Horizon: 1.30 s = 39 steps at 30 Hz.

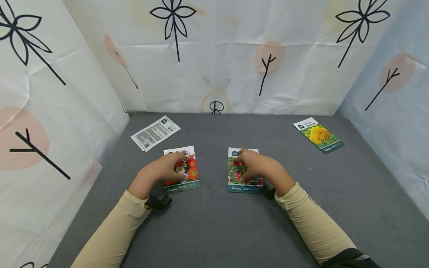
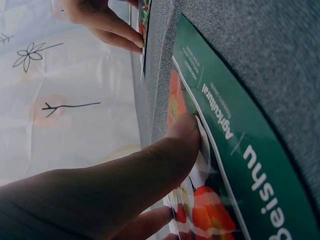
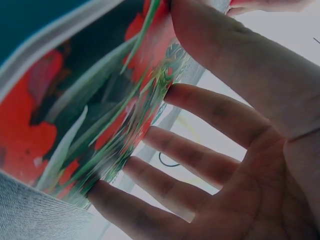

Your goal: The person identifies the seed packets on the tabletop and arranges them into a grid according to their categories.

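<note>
Two hands touch two bright packets near the middle of the gray table (image 1: 214, 227).
Just left of the table's middle, the left hand (image 1: 162, 168) has its thumb and fingers apart, resting on the orange-flower packet (image 1: 181, 169). It is shiny, with red, orange and white flowers, a white top and a green strip that says "Beishu". Just right of the table's middle, the right hand (image 1: 260, 165) has its thumb and fingers spread, with the tips touching the long-leaf packet (image 1: 233, 173). That one has red flowers, thin green leaves and a blue strip. Near the table's back left corner lies a white packet (image 1: 155, 133) full of print; near its back right corner lies a yellow-flower packet (image 1: 318, 135).
</note>
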Tool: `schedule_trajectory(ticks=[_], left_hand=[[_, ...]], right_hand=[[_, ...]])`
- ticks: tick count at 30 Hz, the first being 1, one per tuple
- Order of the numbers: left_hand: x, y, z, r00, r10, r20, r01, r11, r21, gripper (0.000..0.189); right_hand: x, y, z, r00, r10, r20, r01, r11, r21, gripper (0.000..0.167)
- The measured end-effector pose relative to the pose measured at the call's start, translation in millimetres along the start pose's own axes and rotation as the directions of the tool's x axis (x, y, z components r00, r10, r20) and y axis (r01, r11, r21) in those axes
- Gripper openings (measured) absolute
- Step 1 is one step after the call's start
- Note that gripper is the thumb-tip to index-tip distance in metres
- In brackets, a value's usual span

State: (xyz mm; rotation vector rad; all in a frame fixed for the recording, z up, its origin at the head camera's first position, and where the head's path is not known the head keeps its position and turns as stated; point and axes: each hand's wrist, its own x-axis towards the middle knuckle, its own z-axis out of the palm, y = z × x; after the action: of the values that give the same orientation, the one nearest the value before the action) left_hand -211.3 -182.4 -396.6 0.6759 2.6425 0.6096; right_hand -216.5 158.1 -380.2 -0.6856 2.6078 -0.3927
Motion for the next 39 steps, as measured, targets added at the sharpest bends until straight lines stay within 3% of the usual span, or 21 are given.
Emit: schedule_trajectory(ticks=[39], left_hand=[[15.9,15.4,5.8,1.0,-0.007,0.027,0.007,1.0,0.006,0.069]], right_hand=[[-3.2,0,-1,1.0,0.002,0.005,-0.002,1.0,0.009,0.076]])
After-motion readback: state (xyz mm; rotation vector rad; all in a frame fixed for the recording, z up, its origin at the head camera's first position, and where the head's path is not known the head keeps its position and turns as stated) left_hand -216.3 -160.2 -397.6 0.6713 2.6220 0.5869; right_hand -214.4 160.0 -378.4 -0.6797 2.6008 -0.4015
